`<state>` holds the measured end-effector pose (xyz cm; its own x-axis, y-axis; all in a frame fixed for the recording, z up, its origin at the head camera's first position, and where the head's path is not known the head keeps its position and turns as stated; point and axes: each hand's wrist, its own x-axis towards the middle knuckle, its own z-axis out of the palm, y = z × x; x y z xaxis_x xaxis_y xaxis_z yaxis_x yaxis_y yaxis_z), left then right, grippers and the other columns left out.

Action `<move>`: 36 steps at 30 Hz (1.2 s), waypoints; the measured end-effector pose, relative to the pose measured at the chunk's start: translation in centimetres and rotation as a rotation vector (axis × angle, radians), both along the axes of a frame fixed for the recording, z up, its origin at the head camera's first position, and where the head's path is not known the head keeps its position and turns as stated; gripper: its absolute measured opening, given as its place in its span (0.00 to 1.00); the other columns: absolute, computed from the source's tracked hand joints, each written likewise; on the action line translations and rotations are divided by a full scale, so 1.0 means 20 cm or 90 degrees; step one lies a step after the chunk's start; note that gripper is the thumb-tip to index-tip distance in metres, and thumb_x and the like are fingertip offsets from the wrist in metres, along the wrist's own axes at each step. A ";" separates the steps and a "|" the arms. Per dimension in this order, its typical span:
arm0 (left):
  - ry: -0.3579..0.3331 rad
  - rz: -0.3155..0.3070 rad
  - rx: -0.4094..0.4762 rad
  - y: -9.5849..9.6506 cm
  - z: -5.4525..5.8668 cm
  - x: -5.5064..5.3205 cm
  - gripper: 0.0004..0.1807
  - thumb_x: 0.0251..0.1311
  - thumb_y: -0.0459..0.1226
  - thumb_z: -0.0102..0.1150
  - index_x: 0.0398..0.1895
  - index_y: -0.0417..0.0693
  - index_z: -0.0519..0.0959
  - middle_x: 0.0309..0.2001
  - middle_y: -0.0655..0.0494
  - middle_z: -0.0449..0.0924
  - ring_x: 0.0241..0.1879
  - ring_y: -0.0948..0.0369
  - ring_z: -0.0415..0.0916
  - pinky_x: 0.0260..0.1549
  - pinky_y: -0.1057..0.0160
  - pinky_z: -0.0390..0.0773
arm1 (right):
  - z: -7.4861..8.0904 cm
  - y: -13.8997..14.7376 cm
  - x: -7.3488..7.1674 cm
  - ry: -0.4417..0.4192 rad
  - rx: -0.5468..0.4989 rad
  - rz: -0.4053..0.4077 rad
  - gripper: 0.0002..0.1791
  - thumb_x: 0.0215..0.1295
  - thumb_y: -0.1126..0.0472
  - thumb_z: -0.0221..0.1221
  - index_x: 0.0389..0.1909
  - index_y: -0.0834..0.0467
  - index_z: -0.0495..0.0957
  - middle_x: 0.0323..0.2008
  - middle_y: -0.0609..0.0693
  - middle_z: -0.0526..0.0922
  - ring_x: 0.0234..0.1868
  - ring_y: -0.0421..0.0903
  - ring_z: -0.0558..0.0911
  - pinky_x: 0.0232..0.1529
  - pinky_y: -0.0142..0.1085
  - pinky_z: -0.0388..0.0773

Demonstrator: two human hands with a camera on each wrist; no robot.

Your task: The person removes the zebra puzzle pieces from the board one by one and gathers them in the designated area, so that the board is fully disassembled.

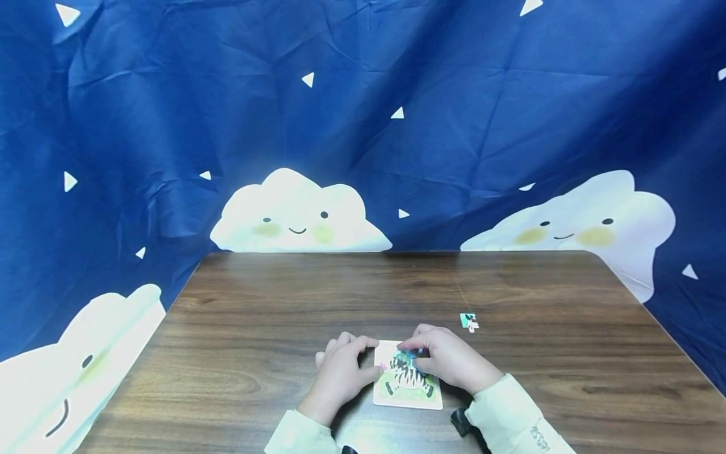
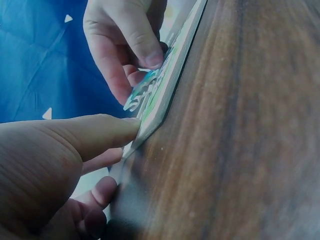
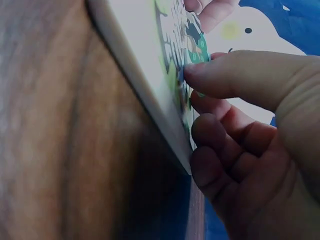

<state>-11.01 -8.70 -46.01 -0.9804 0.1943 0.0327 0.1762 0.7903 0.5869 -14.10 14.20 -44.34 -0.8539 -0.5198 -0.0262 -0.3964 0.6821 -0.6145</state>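
A square wooden zebra puzzle board point(image 1: 407, 397) lies on the table in front of me. My left hand point(image 1: 340, 378) grips its left side, with the thumb at the near part of that edge and the index finger at the far corner. Over the board's upper half, my right hand point(image 1: 448, 358) pinches a teal puzzle piece with black-and-white markings point(image 2: 142, 92) between thumb and index finger. In the left wrist view this piece tilts up from the board's face. The right hand's other fingers curl beside the board's edge in the right wrist view.
Another small teal, black and white puzzle piece point(image 1: 469, 321) lies on the brown wooden table point(image 1: 255, 302), beyond the right hand. Behind the table's far edge hangs a blue curtain point(image 1: 351, 126) with smiling clouds and white triangles.
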 end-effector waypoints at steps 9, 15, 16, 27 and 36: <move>0.004 0.002 -0.003 0.00 -0.01 0.00 0.25 0.48 0.49 0.74 0.52 0.59 0.84 0.46 0.56 0.77 0.42 0.56 0.67 0.37 0.51 0.59 | -0.02 0.00 0.00 0.020 -0.004 0.000 0.15 0.60 0.67 0.66 0.50 0.58 0.86 0.37 0.40 0.81 0.35 0.36 0.76 0.38 0.33 0.74; 0.002 -0.002 -0.004 0.00 -0.01 -0.01 0.25 0.49 0.50 0.74 0.52 0.60 0.84 0.46 0.57 0.77 0.42 0.56 0.67 0.37 0.51 0.59 | -0.01 0.01 0.00 0.028 -0.025 -0.042 0.11 0.59 0.67 0.67 0.41 0.52 0.85 0.33 0.39 0.80 0.33 0.37 0.75 0.36 0.33 0.73; 0.001 -0.002 -0.002 0.00 -0.01 -0.01 0.25 0.49 0.50 0.74 0.52 0.60 0.84 0.45 0.57 0.76 0.42 0.56 0.67 0.37 0.51 0.59 | 0.00 0.01 0.00 0.025 -0.028 -0.051 0.10 0.59 0.67 0.68 0.39 0.51 0.84 0.32 0.38 0.80 0.33 0.37 0.75 0.35 0.33 0.73; 0.012 0.005 -0.001 0.00 -0.02 -0.01 0.24 0.47 0.49 0.74 0.51 0.60 0.84 0.44 0.57 0.76 0.41 0.56 0.68 0.37 0.51 0.59 | 0.00 0.06 -0.02 0.037 -0.041 -0.103 0.09 0.59 0.66 0.68 0.35 0.48 0.83 0.30 0.37 0.80 0.32 0.36 0.76 0.36 0.34 0.75; 0.011 0.006 -0.006 0.00 -0.02 -0.01 0.24 0.48 0.51 0.74 0.51 0.60 0.84 0.45 0.57 0.77 0.42 0.56 0.69 0.37 0.51 0.60 | 0.01 0.10 -0.03 0.040 -0.048 -0.122 0.10 0.59 0.69 0.66 0.36 0.50 0.83 0.32 0.39 0.81 0.33 0.36 0.77 0.39 0.35 0.76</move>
